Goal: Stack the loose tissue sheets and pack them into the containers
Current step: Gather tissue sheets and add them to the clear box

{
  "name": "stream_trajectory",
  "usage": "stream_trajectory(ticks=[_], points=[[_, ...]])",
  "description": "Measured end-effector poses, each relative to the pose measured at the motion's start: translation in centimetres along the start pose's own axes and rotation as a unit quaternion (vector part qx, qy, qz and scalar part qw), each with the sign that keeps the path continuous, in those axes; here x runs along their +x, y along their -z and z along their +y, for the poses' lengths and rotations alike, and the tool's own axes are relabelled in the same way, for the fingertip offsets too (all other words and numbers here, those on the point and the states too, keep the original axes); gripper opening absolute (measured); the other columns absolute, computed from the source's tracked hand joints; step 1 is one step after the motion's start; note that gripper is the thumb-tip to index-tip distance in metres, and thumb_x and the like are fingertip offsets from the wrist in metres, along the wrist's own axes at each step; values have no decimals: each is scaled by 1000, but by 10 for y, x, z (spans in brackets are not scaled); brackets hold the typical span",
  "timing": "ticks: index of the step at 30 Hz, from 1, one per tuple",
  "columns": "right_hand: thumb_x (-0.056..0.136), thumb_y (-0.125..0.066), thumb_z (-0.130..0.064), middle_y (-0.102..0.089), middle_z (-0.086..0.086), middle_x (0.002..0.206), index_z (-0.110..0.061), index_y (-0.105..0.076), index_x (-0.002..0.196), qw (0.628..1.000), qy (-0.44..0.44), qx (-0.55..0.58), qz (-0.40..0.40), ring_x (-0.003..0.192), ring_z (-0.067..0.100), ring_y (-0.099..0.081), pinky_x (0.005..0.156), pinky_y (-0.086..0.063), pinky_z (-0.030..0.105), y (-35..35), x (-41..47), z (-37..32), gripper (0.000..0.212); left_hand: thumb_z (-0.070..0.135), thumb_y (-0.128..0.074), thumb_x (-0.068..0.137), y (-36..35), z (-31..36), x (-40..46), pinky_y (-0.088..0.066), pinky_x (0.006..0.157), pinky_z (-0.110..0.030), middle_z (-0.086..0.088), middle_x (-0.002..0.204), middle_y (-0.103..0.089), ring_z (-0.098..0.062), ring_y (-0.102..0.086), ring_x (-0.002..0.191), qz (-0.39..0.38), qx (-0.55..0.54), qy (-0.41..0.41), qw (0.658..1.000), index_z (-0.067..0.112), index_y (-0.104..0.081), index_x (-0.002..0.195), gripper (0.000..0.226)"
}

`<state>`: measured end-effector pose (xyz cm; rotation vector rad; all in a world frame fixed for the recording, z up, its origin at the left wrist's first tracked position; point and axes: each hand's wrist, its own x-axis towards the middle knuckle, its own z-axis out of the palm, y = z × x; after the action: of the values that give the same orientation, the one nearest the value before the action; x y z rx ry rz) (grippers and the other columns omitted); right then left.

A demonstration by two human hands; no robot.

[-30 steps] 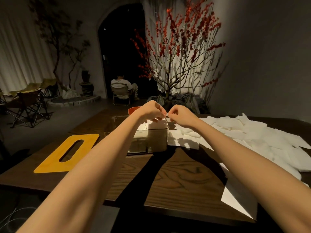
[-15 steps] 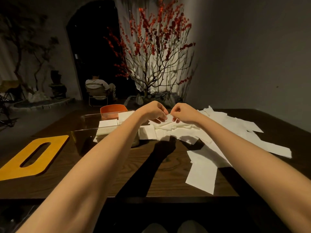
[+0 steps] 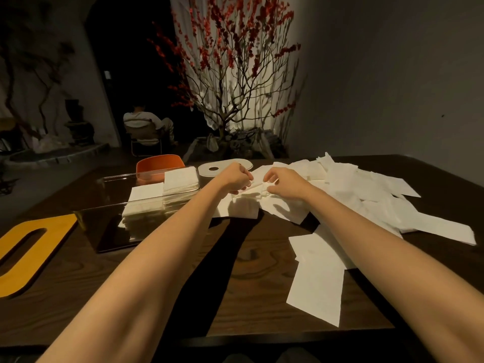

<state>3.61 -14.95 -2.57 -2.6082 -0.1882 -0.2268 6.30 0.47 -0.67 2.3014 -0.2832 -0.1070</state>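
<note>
Both hands moved right off the box since 1 s ago, now over the loose sheets (image 3: 366, 195). Left hand (image 3: 235, 176) and right hand (image 3: 284, 183) each pinch a sheet (image 3: 258, 188) edge, fingers curled. 2 stacks (image 3: 167, 195) sit in the clear box (image 3: 110, 213). Yellow lid (image 3: 28, 251) lies left, round lid (image 3: 225, 167) behind.

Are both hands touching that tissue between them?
Touching. The head view shows the left hand and the right hand each pinching the same tissue sheet with curled fingers.
</note>
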Motion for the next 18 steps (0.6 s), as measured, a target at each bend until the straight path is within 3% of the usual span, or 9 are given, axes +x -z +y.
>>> stream_trajectory(ticks=[5, 8, 12, 18], points=[[89, -62, -11, -41, 7, 145, -20, -40, 140, 987, -11, -153, 42, 132, 27, -36, 107, -34, 41, -19, 25, 26, 56, -4, -48, 93, -12, -5, 27, -42, 63, -22, -15, 104, -59, -17, -53, 80, 10, -11, -12, 1000, -1, -64, 108, 22], [89, -62, -18, -31, 5, 152, -24, -30, 146, 967, -7, -246, 64, 139, 26, -28, 114, -22, 43, -26, 34, 42, 66, -2, -47, 93, -23, -7, 40, -48, 85, -31, -16, 116, -62, -25, -58, 105, 40, -29, -30, 998, 1, -65, 106, 22], [91, -60, -30, -29, 2, 155, -26, -27, 148, 961, -5, -267, 69, 141, 24, -28, 116, -20, 44, -29, 47, 58, 66, 2, -47, 94, -38, -10, 57, -48, 90, -33, -12, 114, -63, -24, -57, 108, 72, -57, -36, 995, 4, -66, 104, 22], [96, -55, -32, -32, 1, 155, -33, -31, 147, 943, 23, -322, 84, 141, 23, -31, 115, -23, 44, -33, 60, 70, 57, 5, -46, 96, -52, -16, 72, -46, 80, -28, -6, 108, -62, -19, -56, 102, 123, -96, -26, 987, 9, -67, 98, 21]])
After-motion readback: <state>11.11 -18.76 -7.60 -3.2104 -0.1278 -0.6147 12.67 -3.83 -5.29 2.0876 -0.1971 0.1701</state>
